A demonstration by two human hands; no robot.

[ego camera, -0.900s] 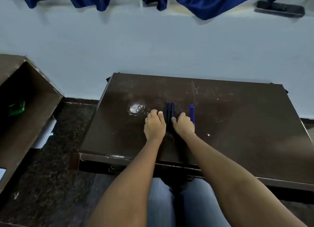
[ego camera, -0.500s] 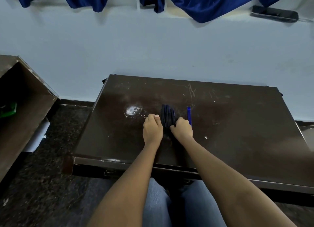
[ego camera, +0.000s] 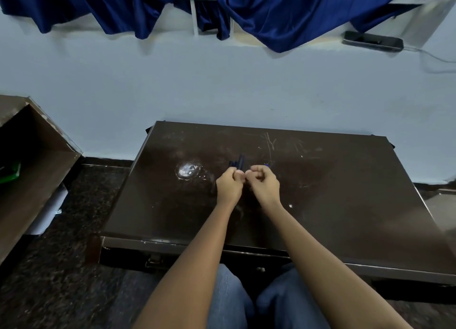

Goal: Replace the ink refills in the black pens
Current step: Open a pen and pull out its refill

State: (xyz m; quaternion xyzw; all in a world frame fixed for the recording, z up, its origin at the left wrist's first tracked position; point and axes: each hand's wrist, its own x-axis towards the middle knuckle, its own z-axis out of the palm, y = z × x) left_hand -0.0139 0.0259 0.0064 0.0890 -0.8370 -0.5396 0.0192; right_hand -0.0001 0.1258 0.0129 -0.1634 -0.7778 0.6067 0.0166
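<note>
On the dark table [ego camera: 345, 193], the left hand [ego camera: 228, 184] is curled closed with its fingertips at the near ends of the black pens [ego camera: 238, 162]. The pens run near-to-far and stick out beyond its knuckles. Just right, the right hand [ego camera: 264, 183] is fisted, what it grips hidden, with blue refills [ego camera: 266, 165] peeking past it.

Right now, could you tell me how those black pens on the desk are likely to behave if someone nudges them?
The black pens look slim and round, so on the smooth glossy desk they would probably roll or slide easily. They look rigid, not floppy, and likely light for their length. Lying loosely bunched beyond the left hand and right hand, a nudge may scatter them.
</note>
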